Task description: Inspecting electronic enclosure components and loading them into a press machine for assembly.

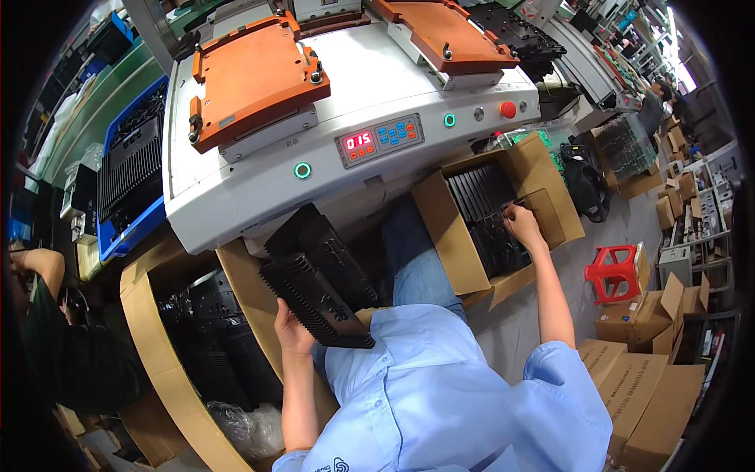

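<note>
Left hand [292,330] holding ribbed black panel [316,300]; right hand [525,226] touching black parts [497,244] in brown cardboard box [442,232], centre-right, grip unclear.

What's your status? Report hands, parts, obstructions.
Left hand holding ribbed black panel. Right hand at black parts inside cardboard box; grip unclear. Open box flap nearby, not visibly blocking.

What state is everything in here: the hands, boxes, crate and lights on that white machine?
Left hand: gripping a tilted black ridged plastic panel.
Right hand: reaching inside the right brown cardboard box.
Right brown cardboard box: open, flaps spread, holding a row of black slim parts.
Left brown cardboard box: open, holding clear crumpled plastic.
Blue plastic crate: loaded.
Red digital display: lit.
Green-ringed round buttons: lit.
</note>
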`<state>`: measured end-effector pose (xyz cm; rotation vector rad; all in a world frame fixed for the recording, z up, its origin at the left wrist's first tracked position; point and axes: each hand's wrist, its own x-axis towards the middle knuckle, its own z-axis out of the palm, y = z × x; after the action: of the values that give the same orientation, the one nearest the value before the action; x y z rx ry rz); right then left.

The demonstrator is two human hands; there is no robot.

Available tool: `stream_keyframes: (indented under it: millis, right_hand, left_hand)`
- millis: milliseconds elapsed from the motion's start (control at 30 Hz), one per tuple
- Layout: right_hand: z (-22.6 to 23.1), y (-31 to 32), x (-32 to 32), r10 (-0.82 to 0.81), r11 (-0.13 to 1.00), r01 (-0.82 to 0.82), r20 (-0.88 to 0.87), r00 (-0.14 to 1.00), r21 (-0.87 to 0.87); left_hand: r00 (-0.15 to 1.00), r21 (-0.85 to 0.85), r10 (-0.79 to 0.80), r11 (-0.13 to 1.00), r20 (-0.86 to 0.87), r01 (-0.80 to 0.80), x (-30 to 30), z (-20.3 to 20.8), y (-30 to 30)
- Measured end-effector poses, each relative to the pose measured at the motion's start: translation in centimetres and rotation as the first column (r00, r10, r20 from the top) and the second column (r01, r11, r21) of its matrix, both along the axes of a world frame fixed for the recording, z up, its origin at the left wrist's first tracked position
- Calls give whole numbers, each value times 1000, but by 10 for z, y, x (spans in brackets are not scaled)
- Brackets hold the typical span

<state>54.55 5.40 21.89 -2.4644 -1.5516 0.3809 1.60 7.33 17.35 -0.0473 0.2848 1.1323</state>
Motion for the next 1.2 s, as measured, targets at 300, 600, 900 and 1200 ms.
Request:
stream_keyframes:
  millis: [300,600,900,1200]
  right_hand:
    - [15,-15,1,-255,959,251,15,967,129]
    - [50,-20,-2,-124,804,357,-452,883,476]
    - [108,-1,-145,136,885,248,-727,673,395]
    - [61,29,-292,445,667,-95,-293,846,739]
  left_hand:
    - [998,21,-53,998,-20,54,1,-7,0]
    - [992,5,-127,992,-7,127,8,-13,-8]
    - [978,-11,-197,980,-65,197,9,-16,-10]
    - [984,-64,-170,984,-54,166,13,-15,-11]
